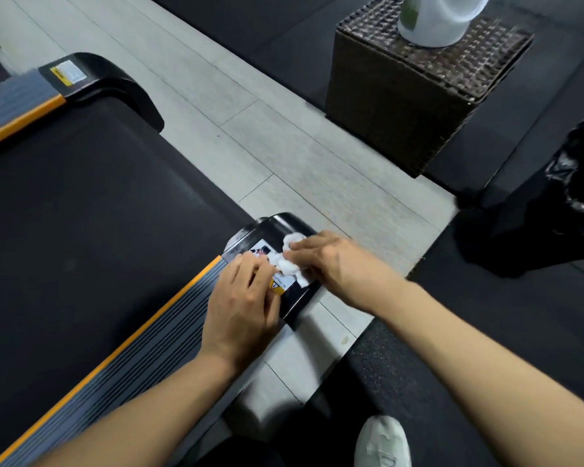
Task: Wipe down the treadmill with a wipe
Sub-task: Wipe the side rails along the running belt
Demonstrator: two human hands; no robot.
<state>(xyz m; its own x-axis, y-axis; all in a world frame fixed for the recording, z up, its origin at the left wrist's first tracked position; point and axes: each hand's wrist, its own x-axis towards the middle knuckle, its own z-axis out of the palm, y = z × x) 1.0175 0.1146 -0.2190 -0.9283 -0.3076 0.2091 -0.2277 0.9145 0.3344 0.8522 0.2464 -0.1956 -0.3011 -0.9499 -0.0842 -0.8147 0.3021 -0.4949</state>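
At rear corner: both hands on wipe [292, 262], over treadmill [81, 214] end cap [280, 230]
Right hand [327, 261]: fingers pinching wipe
Left hand [240, 298]: fingers curled on wipe edge
Progress: corner underway; belt, rails likely left

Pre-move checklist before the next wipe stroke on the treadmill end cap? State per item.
1. Wipe in contact with the black end cap: ok.
2. Right hand grips the wipe: ok.
3. Left hand on the wipe too: cannot tell, only its fingertips reach the wipe's edge.
4. Wipe spread flat for coverage: not ok, it is bunched.
5. Warning sticker intact under the hands: cannot tell, mostly covered.
6. Belt free of objects: ok in the part shown.
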